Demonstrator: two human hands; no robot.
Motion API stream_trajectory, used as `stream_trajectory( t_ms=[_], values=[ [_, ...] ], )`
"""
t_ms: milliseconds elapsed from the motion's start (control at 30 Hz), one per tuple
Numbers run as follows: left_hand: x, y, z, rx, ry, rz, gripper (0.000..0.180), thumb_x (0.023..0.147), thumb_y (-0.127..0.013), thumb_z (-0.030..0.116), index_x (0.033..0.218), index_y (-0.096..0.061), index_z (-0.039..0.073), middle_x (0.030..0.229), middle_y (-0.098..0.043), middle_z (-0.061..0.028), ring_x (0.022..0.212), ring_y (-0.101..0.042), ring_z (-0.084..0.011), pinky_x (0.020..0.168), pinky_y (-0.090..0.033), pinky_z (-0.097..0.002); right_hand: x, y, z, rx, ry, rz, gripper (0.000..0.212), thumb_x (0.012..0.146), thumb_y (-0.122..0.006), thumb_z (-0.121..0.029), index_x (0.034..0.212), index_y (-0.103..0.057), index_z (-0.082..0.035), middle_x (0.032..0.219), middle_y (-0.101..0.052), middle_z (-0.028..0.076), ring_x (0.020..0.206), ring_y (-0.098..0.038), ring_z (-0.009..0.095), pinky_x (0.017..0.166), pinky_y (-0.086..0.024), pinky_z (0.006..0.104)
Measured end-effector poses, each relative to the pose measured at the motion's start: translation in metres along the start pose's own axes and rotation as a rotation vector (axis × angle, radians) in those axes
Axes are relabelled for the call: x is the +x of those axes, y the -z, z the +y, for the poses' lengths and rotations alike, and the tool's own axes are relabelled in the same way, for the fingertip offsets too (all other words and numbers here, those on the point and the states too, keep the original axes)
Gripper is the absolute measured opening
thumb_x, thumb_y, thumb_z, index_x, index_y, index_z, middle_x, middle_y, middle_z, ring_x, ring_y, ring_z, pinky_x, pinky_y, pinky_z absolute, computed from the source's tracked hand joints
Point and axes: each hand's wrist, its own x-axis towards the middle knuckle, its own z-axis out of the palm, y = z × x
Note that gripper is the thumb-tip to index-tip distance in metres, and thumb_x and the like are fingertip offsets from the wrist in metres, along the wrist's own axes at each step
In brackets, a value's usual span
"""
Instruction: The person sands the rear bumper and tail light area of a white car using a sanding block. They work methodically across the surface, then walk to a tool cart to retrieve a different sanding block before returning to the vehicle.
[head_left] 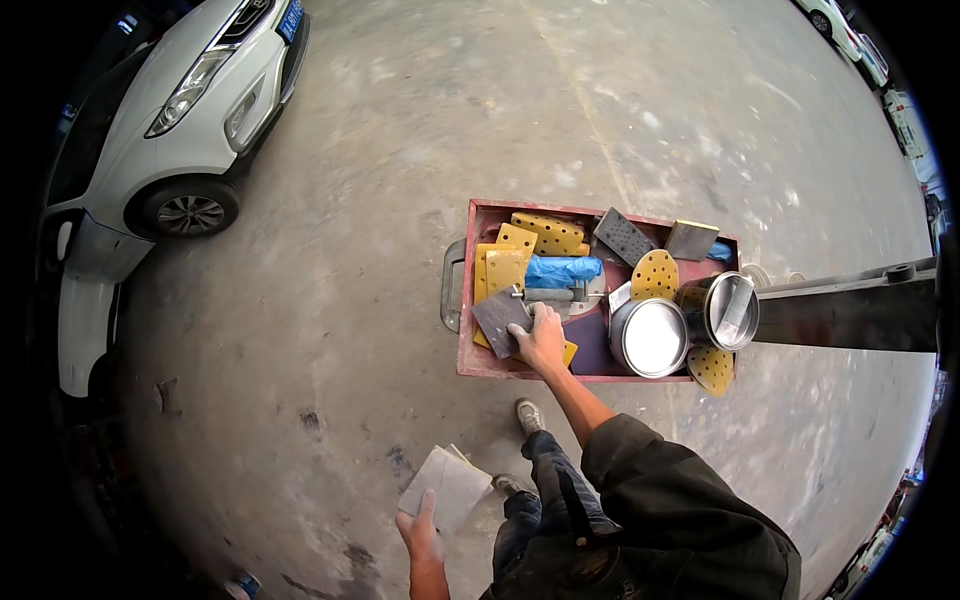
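Observation:
My left hand (422,537), low in the view, grips a small stack of pale grey sandpaper sheets (446,488), thumb on top. My right hand (543,342) reaches over a red tool tray (500,207) and pinches a dark grey sandpaper sheet (498,320) by its edge. Yellow perforated sanding sheets (506,268) lie at the tray's left, partly under the dark sheet. Just beyond my right fingers are a blue plastic roll (563,270) and a grey cylindrical tool (552,295). A purple-grey sheet (588,340) lies right of my hand.
An open can with a white top (655,338) and a second can (732,310) stand at the tray's right. Perforated sanding blocks (624,237) lie at its back. A dark beam (850,310) extends rightward from there. A white car (170,120) is parked at far left.

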Motion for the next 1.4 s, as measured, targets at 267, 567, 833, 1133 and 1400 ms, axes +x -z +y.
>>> stream_trajectory(
  t_ms=[267, 567, 833, 1133, 1400],
  values=[
    [0.002, 0.011, -0.011, -0.014, 0.019, 0.054, 0.04, 0.101, -0.065, 0.01, 0.136, -0.054, -0.007, 0.13, -0.064, -0.0147, 0.114, -0.065, -0.0255, 0.097, -0.053, -0.0378, -0.026, 0.035, 0.028, 1.561, -0.651, -0.747, 0.02, 0.101, -0.064, -0.02, 0.113, -0.06, -0.004, 0.086, -0.058, 0.0, 0.065, -0.055, 0.008, 0.048, -0.044, 0.0204],
    [0.006, 0.002, -0.006, -0.059, 0.015, 0.012, 0.039, 0.099, -0.067, 0.012, 0.132, -0.058, -0.006, 0.128, -0.065, -0.0128, 0.111, -0.065, -0.024, 0.097, -0.052, -0.0368, -0.062, 0.041, 0.043, 2.191, -0.863, -0.932, 0.015, 0.103, -0.059, -0.025, 0.102, -0.057, -0.01, 0.072, -0.045, -0.003, 0.056, -0.044, 0.005, 0.041, -0.037, 0.0203],
    [-0.006, 0.008, -0.005, -0.1, -0.038, 0.088, 0.038, 0.099, -0.065, 0.009, 0.132, -0.058, -0.007, 0.128, -0.065, -0.0133, 0.111, -0.066, -0.0246, 0.095, -0.054, -0.0378, -0.026, 0.066, 0.042, 0.497, -0.118, -0.305, 0.068, 0.078, -0.089, -0.035, 0.131, -0.063, -0.001, 0.103, -0.074, 0.011, 0.095, -0.071, 0.022, 0.09, -0.054, 0.0359],
    [-0.035, 0.039, -0.002, -0.251, -0.173, -0.094, 0.041, 0.098, -0.064, 0.007, 0.135, -0.057, -0.01, 0.131, -0.065, -0.0139, 0.118, -0.062, -0.0221, 0.1, -0.049, -0.0341, -0.108, 0.078, -0.008, 0.68, -0.128, -0.434, 0.042, 0.094, -0.073, -0.02, 0.128, -0.063, 0.002, 0.12, -0.071, 0.013, 0.109, -0.068, 0.02, 0.092, -0.052, 0.0361],
    [-0.056, 0.066, -0.034, 0.474, -0.766, 0.11, 0.051, 0.095, -0.07, 0.008, 0.142, -0.052, 0.0, 0.111, -0.07, -0.0129, 0.096, -0.069, -0.0229, 0.088, -0.054, -0.0321, -0.244, 0.06, -0.094, 0.834, -0.008, -1.271, 0.036, 0.091, -0.079, -0.014, 0.122, -0.067, 0.002, 0.108, -0.074, 0.004, 0.094, -0.065, 0.009, 0.085, -0.051, 0.0263]
  ],
)
